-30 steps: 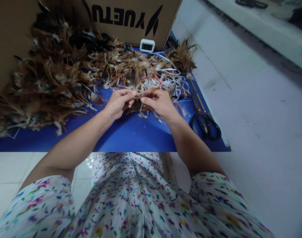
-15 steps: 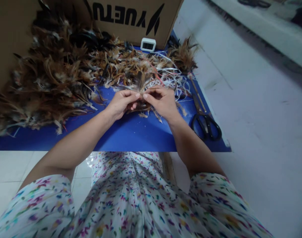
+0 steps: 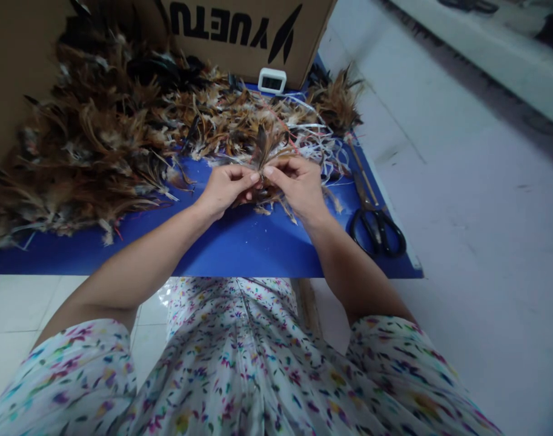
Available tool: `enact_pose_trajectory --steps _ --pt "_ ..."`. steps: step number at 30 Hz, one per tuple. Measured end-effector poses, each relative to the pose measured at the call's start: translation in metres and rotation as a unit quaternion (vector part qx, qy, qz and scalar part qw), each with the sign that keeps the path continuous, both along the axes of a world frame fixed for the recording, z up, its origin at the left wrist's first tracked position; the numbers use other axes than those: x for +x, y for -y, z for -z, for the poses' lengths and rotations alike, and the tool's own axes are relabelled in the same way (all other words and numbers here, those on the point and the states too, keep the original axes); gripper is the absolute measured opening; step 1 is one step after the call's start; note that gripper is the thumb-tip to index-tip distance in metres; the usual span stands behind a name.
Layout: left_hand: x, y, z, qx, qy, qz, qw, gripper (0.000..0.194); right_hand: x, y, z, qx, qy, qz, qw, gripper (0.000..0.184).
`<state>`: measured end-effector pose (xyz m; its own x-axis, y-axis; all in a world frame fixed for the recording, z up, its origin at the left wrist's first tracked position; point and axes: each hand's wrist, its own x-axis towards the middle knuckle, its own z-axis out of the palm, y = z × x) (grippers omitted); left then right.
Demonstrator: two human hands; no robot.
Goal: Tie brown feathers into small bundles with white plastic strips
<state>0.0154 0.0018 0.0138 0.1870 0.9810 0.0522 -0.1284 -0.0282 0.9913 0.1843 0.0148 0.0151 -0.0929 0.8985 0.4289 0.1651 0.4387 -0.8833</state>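
Observation:
My left hand (image 3: 224,189) and my right hand (image 3: 298,184) meet over a blue mat (image 3: 240,242), fingertips pinched together on a small bundle of brown feathers (image 3: 263,145) that fans upward from the pinch. More loose feathers lie just under the hands. A large heap of brown and black feathers (image 3: 99,139) covers the left and back of the mat. A tangle of white strips (image 3: 312,142) lies behind my right hand.
Black scissors (image 3: 378,230) lie at the mat's right edge, with a thin stick (image 3: 360,166) beside them. A cardboard box (image 3: 244,30) stands at the back, a small white device (image 3: 271,80) in front of it. White tiled floor lies to the right.
Both hands have lifted slightly and the feather bundle now stands more upright, fanning above the fingertips. My right fingers have closed in toward the left ones.

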Motion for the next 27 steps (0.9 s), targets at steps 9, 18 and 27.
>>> enact_pose_trajectory --steps 9,18,27 --pt "0.001 0.002 -0.003 0.000 -0.024 -0.009 1.000 0.040 -0.002 0.004 -0.003 -0.011 0.025 -0.001 1.000 0.041" --pt "-0.003 -0.003 0.000 -0.001 -0.009 -0.014 1.000 0.035 0.013 -0.002 -0.007 -0.014 0.079 -0.076 0.994 0.035" --pt "-0.011 -0.015 0.007 -0.008 0.012 -0.072 0.997 0.026 0.033 -0.004 -0.006 0.056 0.432 -0.132 0.890 0.019"
